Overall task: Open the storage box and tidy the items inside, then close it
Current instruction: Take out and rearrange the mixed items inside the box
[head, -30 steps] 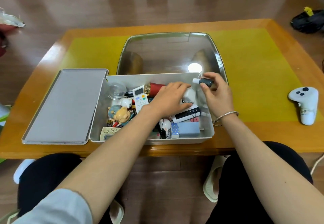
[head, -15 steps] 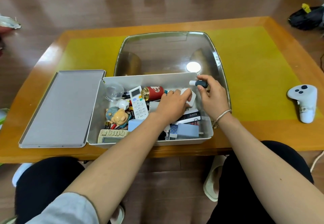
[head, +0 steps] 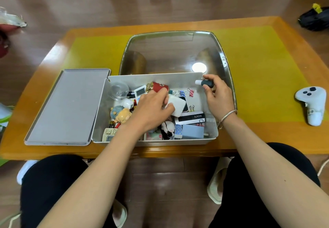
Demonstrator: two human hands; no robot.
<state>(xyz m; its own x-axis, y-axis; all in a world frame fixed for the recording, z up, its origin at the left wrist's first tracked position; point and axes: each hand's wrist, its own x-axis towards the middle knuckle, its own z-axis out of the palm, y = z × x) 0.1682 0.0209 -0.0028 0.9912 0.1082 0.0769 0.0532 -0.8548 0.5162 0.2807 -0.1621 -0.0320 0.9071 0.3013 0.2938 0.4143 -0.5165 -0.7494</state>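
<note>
Grey plastic storage box (head: 185,79), lid off, seen from my head camera and taken as the landmark for all positions. Its lid (head: 67,106) lies flat, touching the box's left end. My left hand (head: 151,110) is inside the box near its centre, fingers curled over a white power bank (head: 178,106), which rests tilted on a black-and-white carton marked BENTE (head: 191,117). My right hand (head: 219,97) is at the box's far right corner, thumb and fingertips pinching a small dark bottle with a white cap (head: 204,83), held sideways just above the rim. Loose binder clips (head: 186,92) lie on the box floor near the far wall; a red tin (head: 158,87) and a clear plastic cup (head: 119,90) sit toward the far left; a bear figurine (head: 122,115) sits at the left end.

Step in hand, as I judge it: grouping the contents. To do it well I would lift the power bank fully clear before shifting it, so it does not drag the clips, then lay it flat and square against the carton. The bottle I would set upright in the cleared far right corner, cap up, where neighbours cannot tip it. Keep everything below the rim so the lid seats.
</note>
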